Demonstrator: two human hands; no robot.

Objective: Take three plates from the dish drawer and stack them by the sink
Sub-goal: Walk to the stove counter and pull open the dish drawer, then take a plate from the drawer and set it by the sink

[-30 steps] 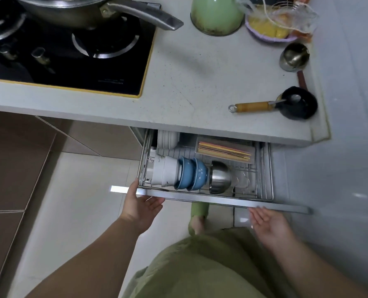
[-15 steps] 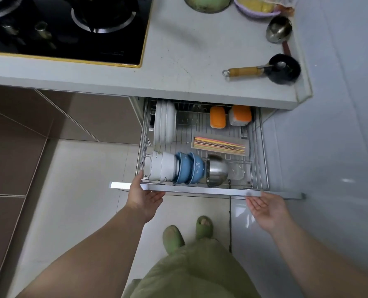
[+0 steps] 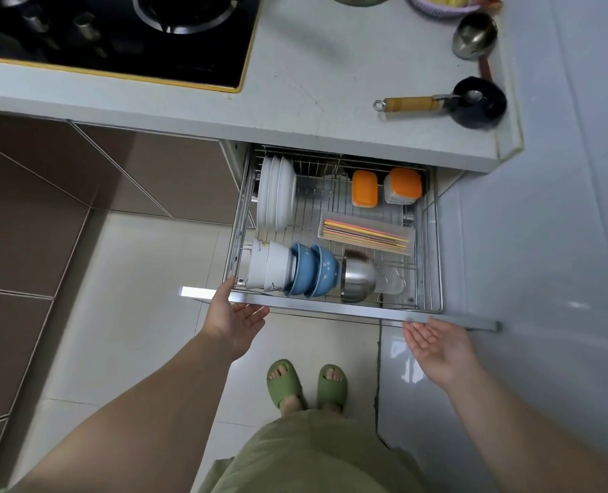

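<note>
The wire dish drawer (image 3: 331, 309) stands pulled out below the counter. Several white plates (image 3: 275, 193) stand on edge in its back left corner. My left hand (image 3: 233, 320) grips the left end of the drawer's metal front, thumb on top and fingers underneath. My right hand (image 3: 437, 346) is palm up with its fingers apart, fingertips at the underside of the front's right end, holding nothing. No sink is in view.
Along the drawer's front lie white bowls (image 3: 268, 266), blue bowls (image 3: 313, 272) and a steel bowl (image 3: 359, 279). A chopstick tray (image 3: 366, 234) and orange-lidded boxes (image 3: 364, 188) sit behind. The counter (image 3: 331, 83) holds a stove (image 3: 117, 33) and a small black pan (image 3: 478, 103).
The drawer has slid further out, bringing the plates and orange boxes into sight. Both hands moved back with its front, and my view has tilted down to my feet.
</note>
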